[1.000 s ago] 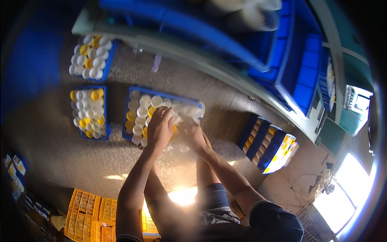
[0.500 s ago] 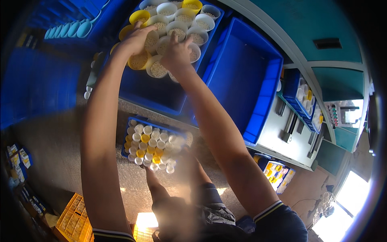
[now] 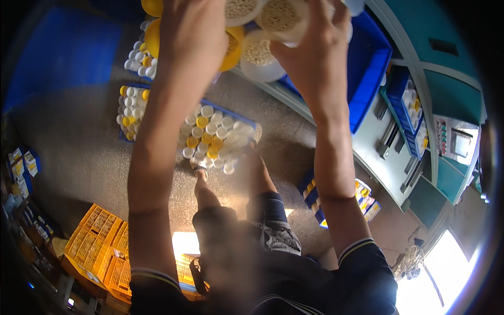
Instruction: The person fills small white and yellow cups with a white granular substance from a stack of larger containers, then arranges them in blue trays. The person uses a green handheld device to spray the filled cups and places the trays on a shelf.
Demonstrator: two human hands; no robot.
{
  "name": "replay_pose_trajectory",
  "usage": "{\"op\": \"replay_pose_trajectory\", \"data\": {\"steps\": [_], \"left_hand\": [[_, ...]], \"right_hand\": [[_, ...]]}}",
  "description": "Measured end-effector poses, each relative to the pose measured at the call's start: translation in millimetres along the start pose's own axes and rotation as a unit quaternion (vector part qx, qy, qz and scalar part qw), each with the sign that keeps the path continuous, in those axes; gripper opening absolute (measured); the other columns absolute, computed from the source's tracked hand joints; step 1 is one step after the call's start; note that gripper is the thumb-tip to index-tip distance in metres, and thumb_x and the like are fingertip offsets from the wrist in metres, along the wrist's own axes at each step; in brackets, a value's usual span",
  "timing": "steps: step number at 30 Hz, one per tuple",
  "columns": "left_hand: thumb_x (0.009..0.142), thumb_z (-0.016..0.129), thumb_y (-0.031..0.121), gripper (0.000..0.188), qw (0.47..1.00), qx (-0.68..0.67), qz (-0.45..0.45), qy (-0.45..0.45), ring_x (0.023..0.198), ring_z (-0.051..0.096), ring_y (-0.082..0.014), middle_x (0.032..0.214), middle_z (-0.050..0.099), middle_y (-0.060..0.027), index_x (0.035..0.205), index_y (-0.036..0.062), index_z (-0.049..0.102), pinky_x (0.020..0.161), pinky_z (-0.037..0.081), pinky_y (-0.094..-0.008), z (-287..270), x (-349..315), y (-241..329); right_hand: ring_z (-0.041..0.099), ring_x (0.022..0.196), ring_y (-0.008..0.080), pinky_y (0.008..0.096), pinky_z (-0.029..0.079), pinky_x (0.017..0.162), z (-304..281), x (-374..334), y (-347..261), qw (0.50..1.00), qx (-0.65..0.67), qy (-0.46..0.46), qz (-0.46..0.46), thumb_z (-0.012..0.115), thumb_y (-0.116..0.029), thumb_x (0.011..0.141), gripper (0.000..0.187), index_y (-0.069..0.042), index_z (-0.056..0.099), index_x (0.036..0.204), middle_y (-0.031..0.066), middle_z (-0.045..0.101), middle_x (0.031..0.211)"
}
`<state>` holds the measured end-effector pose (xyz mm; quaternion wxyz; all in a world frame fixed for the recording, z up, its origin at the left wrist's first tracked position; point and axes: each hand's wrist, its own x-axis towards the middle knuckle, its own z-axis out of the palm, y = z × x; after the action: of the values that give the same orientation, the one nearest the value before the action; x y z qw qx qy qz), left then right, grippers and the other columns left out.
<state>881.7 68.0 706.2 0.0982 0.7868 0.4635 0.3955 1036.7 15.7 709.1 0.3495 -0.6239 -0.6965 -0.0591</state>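
At the top of the view, close to the camera, hangs a cluster of white cups [image 3: 258,59] and yellow cups [image 3: 234,46]. Pale, grain-like pellets show in several of them. My left hand [image 3: 194,39] presses against the cluster's left side; the upper edge cuts off its fingertips. On the other side, my right hand [image 3: 317,58] has its fingers curled over a white cup with its thumb against the rim. The cluster appears raised between both hands. Behind my right hand is a blue tray [image 3: 370,86], partly hidden.
Below on the floor stand blue crates full of white and yellow cups [image 3: 212,128], near my feet and to the left. Orange plastic baskets [image 3: 100,226] are stacked at lower left. A metal bench [image 3: 386,152] and teal machine panels [image 3: 409,26] run along the right.
Both hands have come up and closer to the camera with the cup cluster, which sat in a blue tray before. The view has shifted, bringing more floor crates and baskets into sight.
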Motion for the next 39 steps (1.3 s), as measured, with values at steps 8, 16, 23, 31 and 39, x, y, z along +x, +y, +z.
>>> {"op": "replay_pose_trajectory", "data": {"steps": [8, 16, 23, 31, 39], "left_hand": [[0.075, 0.053, -0.021, 0.067, 0.973, -0.072, -0.105, -0.191, 0.131, 0.046, -0.0428, 0.141, 0.045, -0.0247, 0.131, 0.0153, 0.062, 0.108, 0.043, -0.0473, -87.4, -198.1, 7.0], [0.081, 0.059, -0.011, 0.053, 0.875, -0.024, -0.24, -0.42, 0.124, 0.047, -0.0481, 0.145, 0.042, -0.0226, 0.13, 0.0115, 0.06, 0.097, 0.05, -0.0513, 8.7, -470.2, -110.3], [0.082, 0.054, -0.016, 0.061, 0.888, -0.031, -0.221, -0.401, 0.128, 0.044, -0.0462, 0.149, 0.039, -0.0207, 0.134, 0.0163, 0.06, 0.103, 0.046, -0.0526, 126.4, -618.5, -200.5], [0.077, 0.053, -0.022, 0.086, 0.851, 0.004, -0.224, -0.475, 0.135, 0.04, -0.04, 0.153, 0.031, -0.0182, 0.148, 0.0254, 0.045, 0.107, 0.049, -0.0487, 144.4, -600.1, -250.9], [0.084, 0.05, -0.017, 0.091, 0.851, -0.009, -0.172, -0.495, 0.145, 0.029, -0.0449, 0.16, 0.017, -0.027, 0.158, 0.0287, 0.023, 0.109, 0.045, -0.0468, 152.5, -634.4, -227.2]], "right_hand": [[0.044, 0.132, 0.0459, 0.0508, 0.054, 0.1, -29.9, -190.2, -146.7, 0.942, 0.031, -0.139, 0.303, 0.078, 0.006, 0.059, 0.076, -0.013, 0.056, 0.129, 0.0249, 0.033, 0.144], [0.042, 0.129, 0.0532, 0.0496, 0.056, 0.095, 143.8, -483.6, -143.4, 0.864, 0.103, -0.332, 0.364, 0.077, 0.007, 0.062, 0.076, -0.008, 0.051, 0.131, 0.0264, 0.032, 0.144], [0.039, 0.13, 0.0559, 0.0497, 0.057, 0.093, 272.3, -622.7, -98.9, 0.883, 0.047, -0.289, 0.367, 0.081, 0.007, 0.06, 0.085, -0.008, 0.043, 0.135, 0.03, 0.023, 0.147], [0.049, 0.128, 0.0426, 0.0441, 0.059, 0.09, 287.2, -624.9, -83.4, 0.781, 0.016, -0.341, 0.523, 0.086, -0.003, 0.066, 0.096, -0.017, 0.037, 0.147, 0.0206, 0.02, 0.153], [0.049, 0.129, 0.0442, 0.0461, 0.057, 0.091, 292.2, -627.8, -93.8, 0.756, 0.0, -0.44, 0.485, 0.072, 0.0, 0.075, 0.101, -0.023, 0.02, 0.158, 0.0247, 0.009, 0.161]]}}
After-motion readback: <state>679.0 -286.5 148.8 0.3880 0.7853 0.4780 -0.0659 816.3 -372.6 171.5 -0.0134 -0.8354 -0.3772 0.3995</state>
